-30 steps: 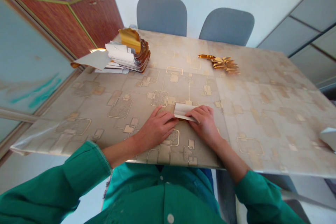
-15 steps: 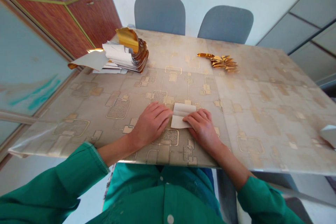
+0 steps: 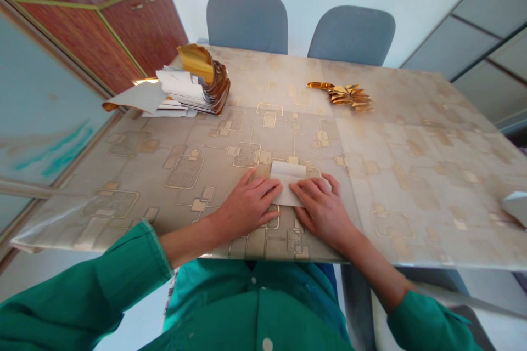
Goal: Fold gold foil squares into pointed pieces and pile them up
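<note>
A small white sheet of paper point(image 3: 288, 170) with a crease across it lies flat on the table near its front edge. My left hand point(image 3: 251, 200) rests at the sheet's left side, fingers stretched out and fingertips on the paper. From the right, my right hand point(image 3: 323, 203) touches the sheet with its fingertips, the fingers extended and lying low. Part of the sheet's sides is covered by both hands. Neither hand is wrapped around anything.
A stack of gold-and-white paper sheets point(image 3: 185, 90) stands at the table's back left. Folded gold paper pieces point(image 3: 349, 96) lie at the back, right of centre. Two grey chairs point(image 3: 247, 21) stand behind the patterned tablecloth point(image 3: 395, 175). A white object point(image 3: 516, 207) sits at the right edge.
My left hand has slid right and slightly toward me, and its fingertips now lie over the paper's left part. My right hand has shifted slightly right. The paper stays almost in place.
</note>
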`<state>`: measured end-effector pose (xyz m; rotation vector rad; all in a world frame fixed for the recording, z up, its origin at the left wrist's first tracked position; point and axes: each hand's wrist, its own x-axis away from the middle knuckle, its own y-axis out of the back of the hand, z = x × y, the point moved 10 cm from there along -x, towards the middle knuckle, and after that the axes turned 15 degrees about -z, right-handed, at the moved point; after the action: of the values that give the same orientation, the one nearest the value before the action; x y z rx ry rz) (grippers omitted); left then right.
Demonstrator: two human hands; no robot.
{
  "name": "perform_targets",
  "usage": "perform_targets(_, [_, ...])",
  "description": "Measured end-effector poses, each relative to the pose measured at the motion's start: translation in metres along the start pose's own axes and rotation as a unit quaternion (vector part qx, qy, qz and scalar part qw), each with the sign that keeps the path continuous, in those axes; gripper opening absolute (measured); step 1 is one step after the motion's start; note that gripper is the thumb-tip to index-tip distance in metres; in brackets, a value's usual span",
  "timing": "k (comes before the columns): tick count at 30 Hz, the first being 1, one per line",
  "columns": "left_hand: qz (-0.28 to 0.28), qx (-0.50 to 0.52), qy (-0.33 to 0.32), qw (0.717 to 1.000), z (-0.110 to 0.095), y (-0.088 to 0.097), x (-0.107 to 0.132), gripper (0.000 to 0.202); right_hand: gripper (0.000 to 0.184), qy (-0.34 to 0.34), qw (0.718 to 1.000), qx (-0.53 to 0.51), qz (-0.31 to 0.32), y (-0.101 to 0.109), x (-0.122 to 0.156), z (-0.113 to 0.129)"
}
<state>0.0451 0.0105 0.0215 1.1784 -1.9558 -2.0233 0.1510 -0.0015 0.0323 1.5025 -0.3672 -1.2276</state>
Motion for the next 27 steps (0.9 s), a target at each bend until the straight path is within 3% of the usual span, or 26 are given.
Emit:
perform_targets(5, [0.009,0.001,0.008,1.0,-0.001,-0.003,-0.003,0.052,0.038,-0.015,1.0,0.017,-0.008,0.012,0.009,-0.013])
perform_targets(11, [0.017,-0.008,0.009,1.0,0.0,-0.004,-0.005,0.054,0.053,-0.013,1.0,0.003,-0.003,-0.003,0.005,-0.004])
perform_targets(20, [-0.039,-0.035,-0.012,0.999,0.01,0.011,-0.002,0.03,0.038,-0.009,0.999,0.032,-0.023,0.004,0.013,-0.015])
perform_targets(24, [-0.061,-0.026,-0.04,0.997,0.009,0.013,-0.014,0.018,0.03,-0.006,0.999,0.024,-0.02,0.005,0.004,-0.016])
perform_targets(27, [-0.054,0.005,-0.068,0.996,0.008,0.006,-0.025,0.021,0.021,-0.004,1.0,0.014,-0.002,0.003,-0.01,-0.019])
